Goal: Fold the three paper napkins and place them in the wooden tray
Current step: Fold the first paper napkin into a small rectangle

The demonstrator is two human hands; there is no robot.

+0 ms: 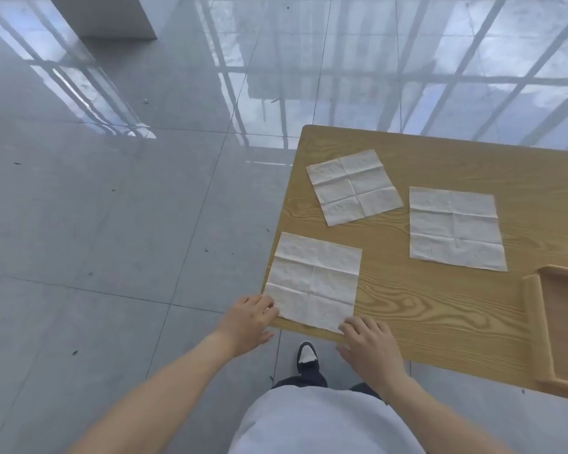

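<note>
Three white paper napkins lie unfolded and flat on a wooden table (433, 309). The near napkin (315, 280) sits at the table's front left corner. My left hand (248, 321) touches its near left corner with the fingertips, and my right hand (369, 347) rests its fingertips on the near right corner. Whether either hand pinches the paper is unclear. A second napkin (353, 186) lies farther back, turned at an angle. The third napkin (456, 227) lies to the right of it. The wooden tray (535, 326) stands at the right edge of the view, partly cut off.
The table's left and front edges run close to the near napkin. Glossy grey floor tiles (112, 224) fill the left side. My shoe (307, 357) shows below the table's front edge.
</note>
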